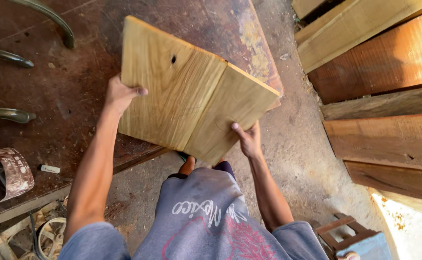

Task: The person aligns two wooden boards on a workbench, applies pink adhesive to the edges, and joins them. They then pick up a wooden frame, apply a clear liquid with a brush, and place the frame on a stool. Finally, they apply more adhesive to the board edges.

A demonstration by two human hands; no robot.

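Nearest, the right hand (249,139) pinches the near right edge of the joined wooden panel (194,91); the left hand (120,94) clamps its left edge. The panel is held tilted above the rusty surface (52,96), not yet laid down; planks (389,62) lie far right.

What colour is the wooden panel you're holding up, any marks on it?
Pale yellowish wooden panel, visible grain, one small dark knot hole near its top; head view.

Head camera looks steeply down, close over the workbench (52,96).
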